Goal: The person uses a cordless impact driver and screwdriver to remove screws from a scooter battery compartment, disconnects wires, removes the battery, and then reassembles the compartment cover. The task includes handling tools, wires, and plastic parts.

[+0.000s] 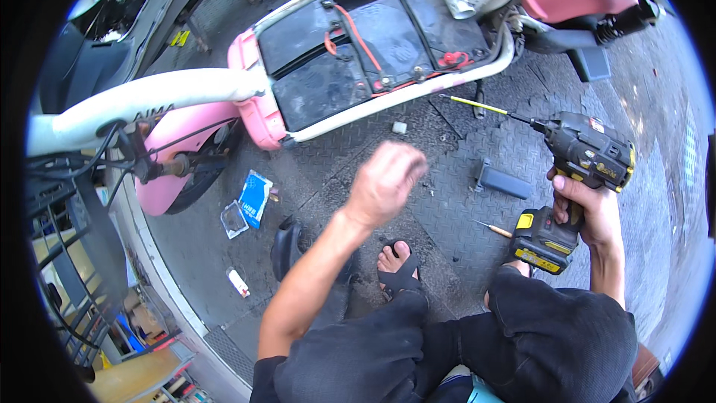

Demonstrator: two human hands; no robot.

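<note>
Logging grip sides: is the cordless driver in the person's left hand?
No, the right hand grips the cordless driver by its handle.

We have room for the left hand (pixel 384 183) to pass from above the floor (pixel 444 213) to the near rail (pixel 403 97); a small white block (pixel 400 127) lies on that path. At right, the drill (pixel 589 151) and its long bit (pixel 485 107) obstruct the space between the right hand (pixel 593 205) and the rail. We can reach the batteries (pixel 391 37) from above; red cables (pixel 360 39) cross their tops. The pink panel (pixel 257 123) and white tube (pixel 175 89) block the left end.
</note>
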